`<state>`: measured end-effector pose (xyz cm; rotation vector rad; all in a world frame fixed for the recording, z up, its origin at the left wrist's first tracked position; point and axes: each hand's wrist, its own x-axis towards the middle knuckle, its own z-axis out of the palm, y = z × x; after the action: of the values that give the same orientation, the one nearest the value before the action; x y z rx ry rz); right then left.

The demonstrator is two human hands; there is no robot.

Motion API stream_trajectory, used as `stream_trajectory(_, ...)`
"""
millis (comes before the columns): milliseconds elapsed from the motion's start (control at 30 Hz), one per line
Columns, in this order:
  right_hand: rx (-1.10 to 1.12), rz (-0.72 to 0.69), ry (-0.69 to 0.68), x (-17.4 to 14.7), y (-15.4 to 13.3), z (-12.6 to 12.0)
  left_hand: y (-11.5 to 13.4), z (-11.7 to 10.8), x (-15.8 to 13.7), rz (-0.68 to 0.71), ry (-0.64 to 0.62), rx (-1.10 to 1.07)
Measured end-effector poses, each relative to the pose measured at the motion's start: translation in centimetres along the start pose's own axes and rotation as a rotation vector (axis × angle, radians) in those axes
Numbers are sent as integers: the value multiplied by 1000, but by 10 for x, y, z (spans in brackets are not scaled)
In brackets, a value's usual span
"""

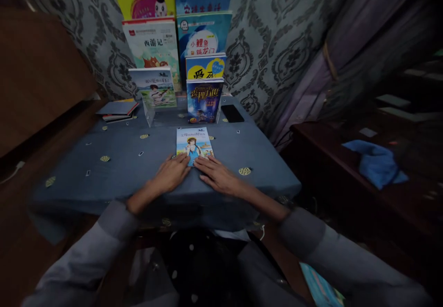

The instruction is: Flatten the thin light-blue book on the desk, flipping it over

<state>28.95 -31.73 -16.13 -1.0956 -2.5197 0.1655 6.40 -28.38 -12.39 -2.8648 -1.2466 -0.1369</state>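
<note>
Closest in, two grey sleeves reach forward over a dark lap onto the blue cloth (114,168) that covers the table. The left hand (171,174) lies flat, fingers spread and pointing up and to the right, its tips touching the near left corner of a book (194,144). The right hand (218,175) lies flat too, fingers loose and apart, tips at the book's near right corner; neither hand is closed on anything. The book lies face up at the middle of the table, its cover showing a drawn girl under a blue sky. Just beyond it a dark blue book (204,99) stands upright, with a black phone (232,113) lying to its right and a pale book (156,88) propped in a clear stand to its left. Further left sits a small stack (118,109) of flat books. Behind, more books (176,26) rise in tiers against the patterned wall. Off to the right, a blue rag (375,163) rests on a dark bench.
</note>
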Motion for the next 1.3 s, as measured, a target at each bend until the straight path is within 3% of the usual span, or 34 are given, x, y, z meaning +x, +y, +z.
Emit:
stream_trajectory(100,-15,4,-12,3,0,0,-6,-10,17,-61,-85,26)
stream_trajectory(400,18,62,-61,6,-1,-6,-36,-11,60,-130,-128,-38)
stream_trajectory(700,-16,231,-106,72,27,1,-80,2,79,-54,-202,-125)
stream_trajectory(1000,-35,443,101,80,79,12,-91,28,72,4,-6,-120)
stream_trajectory(1300,-76,557,132,79,76,15,-98,47,70,-27,121,-177)
